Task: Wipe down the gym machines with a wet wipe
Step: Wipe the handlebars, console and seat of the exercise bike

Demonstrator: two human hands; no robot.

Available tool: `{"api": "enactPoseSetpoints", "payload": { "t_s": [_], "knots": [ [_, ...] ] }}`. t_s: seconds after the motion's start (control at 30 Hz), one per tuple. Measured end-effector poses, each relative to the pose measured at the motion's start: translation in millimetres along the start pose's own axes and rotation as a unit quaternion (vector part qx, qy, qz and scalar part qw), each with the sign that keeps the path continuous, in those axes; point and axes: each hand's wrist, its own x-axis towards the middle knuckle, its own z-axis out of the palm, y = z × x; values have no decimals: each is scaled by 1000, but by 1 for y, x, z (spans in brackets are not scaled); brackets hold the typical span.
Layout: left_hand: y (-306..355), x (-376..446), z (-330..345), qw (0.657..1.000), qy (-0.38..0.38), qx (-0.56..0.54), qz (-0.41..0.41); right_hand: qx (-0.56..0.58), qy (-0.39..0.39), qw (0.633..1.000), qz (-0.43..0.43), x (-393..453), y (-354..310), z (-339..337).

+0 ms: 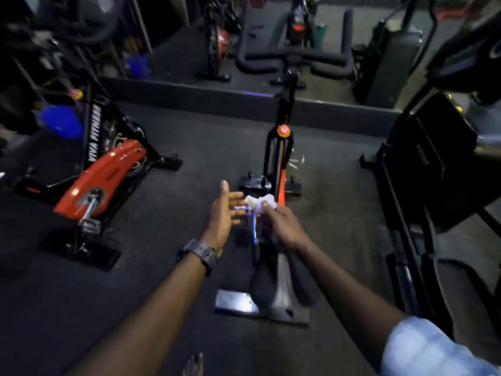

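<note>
A crumpled white wet wipe (259,203) is pinched in my right hand (284,226) above the frame of a black and orange spin bike (280,147) straight ahead. The bike's black saddle (282,283) lies below my hands. My left hand (223,215), with a black watch on its wrist, is held out with straight fingers just left of the wipe; its fingertips are close to the wipe.
A second spin bike (108,175) with an orange guard stands at the left. A black machine (433,185) fills the right side. A mirror wall (244,36) runs across the back. Dark rubber floor (189,147) lies between the machines.
</note>
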Motion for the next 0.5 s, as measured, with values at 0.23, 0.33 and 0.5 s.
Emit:
{"api": "enactPoseSetpoints", "payload": {
  "t_s": [0.23, 0.33, 0.5],
  "knots": [
    [91, 39, -113, 986, 71, -18, 149, 110, -72, 989, -65, 76, -131, 94],
    [134, 68, -195, 972, 110, -5, 207, 28, -62, 983, -170, 118, -195, 160],
    [210, 113, -325, 953, 161, -29, 256, 3, -52, 963, -265, 182, -290, 255]
  ]
}}
